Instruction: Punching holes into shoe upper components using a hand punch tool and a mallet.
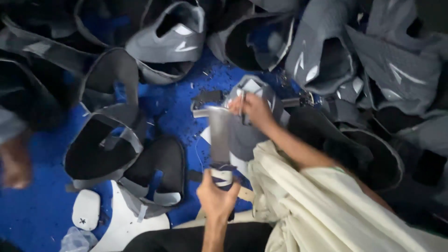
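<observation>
My left hand [215,196] is low in the middle, fingers closed on the bottom end of a long grey fabric strip [219,135]. The strip runs up to a grey shoe upper [252,86]. My right hand [254,109], coming out of a cream sleeve [298,196], grips that upper at its top. A thin metal tool [295,101] sticks out beside this hand; what it is cannot be made out. All of this lies over a blue surface [42,205].
Many grey and black shoe uppers [170,39] are piled across the top and both sides. A black upper [100,147] lies at the left, white cut pieces [86,210] at the bottom left. Another person's blurred hand [15,163] is at the left edge.
</observation>
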